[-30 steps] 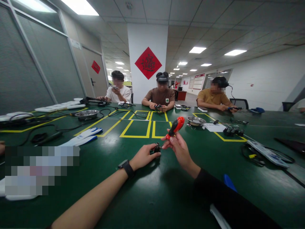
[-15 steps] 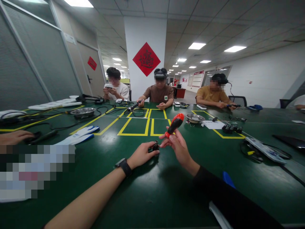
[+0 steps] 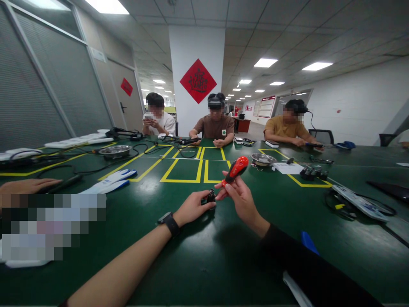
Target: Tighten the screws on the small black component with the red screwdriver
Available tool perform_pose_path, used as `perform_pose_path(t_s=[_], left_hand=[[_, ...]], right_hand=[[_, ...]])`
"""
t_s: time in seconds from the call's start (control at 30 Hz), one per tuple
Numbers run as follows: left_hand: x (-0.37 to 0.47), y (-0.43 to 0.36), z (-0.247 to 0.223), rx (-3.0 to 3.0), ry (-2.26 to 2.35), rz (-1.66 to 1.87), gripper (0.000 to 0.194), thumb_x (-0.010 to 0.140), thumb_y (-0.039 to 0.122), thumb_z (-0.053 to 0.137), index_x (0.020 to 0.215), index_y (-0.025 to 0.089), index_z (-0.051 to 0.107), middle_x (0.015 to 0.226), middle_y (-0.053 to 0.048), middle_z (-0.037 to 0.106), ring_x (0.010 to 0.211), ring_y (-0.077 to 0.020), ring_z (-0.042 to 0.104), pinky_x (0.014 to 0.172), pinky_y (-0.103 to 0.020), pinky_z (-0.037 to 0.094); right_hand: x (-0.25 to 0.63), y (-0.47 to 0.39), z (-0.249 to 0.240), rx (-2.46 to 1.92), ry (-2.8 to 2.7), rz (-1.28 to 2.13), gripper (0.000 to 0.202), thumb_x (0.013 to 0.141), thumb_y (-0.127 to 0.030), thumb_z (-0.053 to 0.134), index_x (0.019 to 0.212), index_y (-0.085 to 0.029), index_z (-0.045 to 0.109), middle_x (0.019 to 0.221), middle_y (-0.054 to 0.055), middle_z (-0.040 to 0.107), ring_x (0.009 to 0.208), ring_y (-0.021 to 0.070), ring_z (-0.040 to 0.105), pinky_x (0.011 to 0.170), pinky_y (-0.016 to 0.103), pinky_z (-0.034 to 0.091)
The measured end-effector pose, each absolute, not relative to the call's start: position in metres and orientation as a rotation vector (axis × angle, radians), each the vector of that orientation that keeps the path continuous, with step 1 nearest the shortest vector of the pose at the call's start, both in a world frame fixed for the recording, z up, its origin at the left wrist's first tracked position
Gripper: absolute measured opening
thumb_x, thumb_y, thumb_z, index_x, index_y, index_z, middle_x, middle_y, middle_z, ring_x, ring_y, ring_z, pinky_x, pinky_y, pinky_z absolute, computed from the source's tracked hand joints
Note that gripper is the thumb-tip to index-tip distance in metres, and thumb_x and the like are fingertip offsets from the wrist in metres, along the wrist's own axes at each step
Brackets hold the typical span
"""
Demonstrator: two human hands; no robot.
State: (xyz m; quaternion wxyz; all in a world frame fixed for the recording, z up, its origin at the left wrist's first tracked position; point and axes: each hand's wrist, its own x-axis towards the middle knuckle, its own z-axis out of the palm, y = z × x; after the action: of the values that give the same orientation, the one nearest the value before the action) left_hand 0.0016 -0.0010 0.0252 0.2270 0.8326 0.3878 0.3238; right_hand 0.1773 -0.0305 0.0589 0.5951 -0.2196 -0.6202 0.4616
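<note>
L hand (image 3: 194, 209) clamped on dark metal part (image 3: 211, 197), table centre. R hand (image 3: 242, 197), at part's 1–2 o'clock, grips red/black screwdriver (image 3: 236, 169); tip unclear. Risk: angled handle, poss. off-axis tip, could slip into L thumb.

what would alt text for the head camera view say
A left hand steadies a small dark part on a green table while the right hand holds a red-and-black screwdriver; three people sit opposite.

Red diamond sign (image 3: 198, 81) on white pillar (image 3: 196, 42): black stylised characters, wording unclear.
</note>
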Motion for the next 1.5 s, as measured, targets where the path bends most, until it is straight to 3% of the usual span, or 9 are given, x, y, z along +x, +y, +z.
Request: perform_pose_path(t_s=[0.27, 0.37, 0.5, 0.63, 0.77, 0.87, 1.07, 1.3, 1.5], left_hand=[[0.0018, -0.0022, 0.0271, 2.256, 1.064, 0.905, 0.029, 0.078, 0.037, 0.056, 0.094, 0.014, 0.063, 0.085, -0.004, 0.065, 0.076, -0.0168, 0.056, 0.072, -0.026, 0.042], [0.0015, -0.0028, 0.0272, 2.257, 1.053, 0.913, 0.030, 0.079, 0.038, 0.056, 0.096, 0.015, 0.063, 0.085, -0.004, 0.065, 0.077, -0.0171, 0.056, 0.072, -0.026, 0.042], [0.0014, -0.0031, 0.0269, 2.281, 1.062, 0.926, 0.027, 0.079, 0.038, 0.055, 0.091, 0.015, 0.063, 0.083, -0.003, 0.065, 0.074, -0.0163, 0.056, 0.070, -0.025, 0.042], [0.0017, -0.0035, 0.0280, 2.287, 1.052, 0.921, 0.026, 0.080, 0.038, 0.055, 0.092, 0.015, 0.063, 0.083, -0.003, 0.065, 0.074, -0.0159, 0.056, 0.070, -0.025, 0.042], [0.0021, -0.0038, 0.0283, 2.285, 1.048, 0.923, 0.027, 0.080, 0.036, 0.055, 0.095, 0.016, 0.062, 0.086, -0.003, 0.065, 0.076, -0.0160, 0.056, 0.071, -0.025, 0.042], [0.0021, -0.0036, 0.0274, 2.289, 1.063, 0.912, 0.026, 0.080, 0.037, 0.055, 0.093, 0.015, 0.063, 0.084, -0.003, 0.065, 0.074, -0.0160, 0.056, 0.071, -0.025, 0.042], [0.0014, -0.0030, 0.0277, 2.310, 1.082, 0.912, 0.026, 0.080, 0.038, 0.054, 0.086, 0.014, 0.062, 0.078, -0.001, 0.062, 0.070, -0.0150, 0.053, 0.066, -0.024, 0.040], [0.0011, -0.0029, 0.0268, 2.305, 1.048, 0.915, 0.027, 0.079, 0.037, 0.055, 0.093, 0.015, 0.062, 0.082, -0.003, 0.063, 0.073, -0.0159, 0.055, 0.068, -0.025, 0.041], [0.0005, -0.0016, 0.0264, 2.295, 1.057, 0.909, 0.029, 0.077, 0.037, 0.058, 0.094, 0.014, 0.062, 0.083, -0.003, 0.064, 0.073, -0.0161, 0.056, 0.068, -0.025, 0.042]], right_hand=[[0.1746, -0.0282, 0.0522, -0.566, -1.372, 0.970, 0.022, 0.075, -0.026, 0.066, 0.086, -0.017, 0.049, 0.079, 0.001, 0.060, 0.047, 0.0086, 0.057, 0.047, 0.022, 0.049], [0.1753, -0.0283, 0.0536, -0.554, -1.327, 0.970, 0.027, 0.077, -0.027, 0.063, 0.097, -0.020, 0.046, 0.078, -0.002, 0.059, 0.048, 0.0090, 0.058, 0.049, 0.023, 0.050], [0.1764, -0.0292, 0.0570, -0.564, -1.341, 0.997, 0.032, 0.085, -0.032, 0.050, 0.115, -0.021, 0.043, 0.093, 0.004, 0.062, 0.056, 0.0097, 0.060, 0.057, 0.026, 0.052], [0.1760, -0.0283, 0.0579, -0.595, -1.353, 0.953, 0.025, 0.082, -0.030, 0.056, 0.103, -0.020, 0.047, 0.101, 0.006, 0.062, 0.046, 0.0069, 0.056, 0.045, 0.022, 0.047], [0.1751, -0.0263, 0.0571, -0.589, -1.323, 0.964, 0.024, 0.077, -0.028, 0.062, 0.089, -0.020, 0.043, 0.086, 0.002, 0.064, 0.043, 0.0088, 0.057, 0.041, 0.022, 0.045], [0.1762, -0.0260, 0.0574, -0.564, -1.296, 1.019, 0.030, 0.077, -0.028, 0.062, 0.097, -0.021, 0.041, 0.078, -0.001, 0.064, 0.046, 0.0107, 0.059, 0.045, 0.023, 0.048], [0.1777, -0.0298, 0.0602, -0.518, -1.385, 1.101, 0.036, 0.086, -0.032, 0.049, 0.120, -0.022, 0.041, 0.094, 0.005, 0.063, 0.059, 0.0115, 0.062, 0.060, 0.028, 0.051], [0.1754, -0.0260, 0.0542, -0.541, -1.401, 1.002, 0.024, 0.082, -0.029, 0.057, 0.100, -0.021, 0.044, 0.079, 0.000, 0.064, 0.055, 0.0113, 0.061, 0.056, 0.026, 0.050], [0.1752, -0.0261, 0.0535, -0.545, -1.365, 0.978, 0.025, 0.081, -0.031, 0.058, 0.099, -0.021, 0.043, 0.080, 0.000, 0.064, 0.053, 0.0108, 0.059, 0.054, 0.025, 0.050]])
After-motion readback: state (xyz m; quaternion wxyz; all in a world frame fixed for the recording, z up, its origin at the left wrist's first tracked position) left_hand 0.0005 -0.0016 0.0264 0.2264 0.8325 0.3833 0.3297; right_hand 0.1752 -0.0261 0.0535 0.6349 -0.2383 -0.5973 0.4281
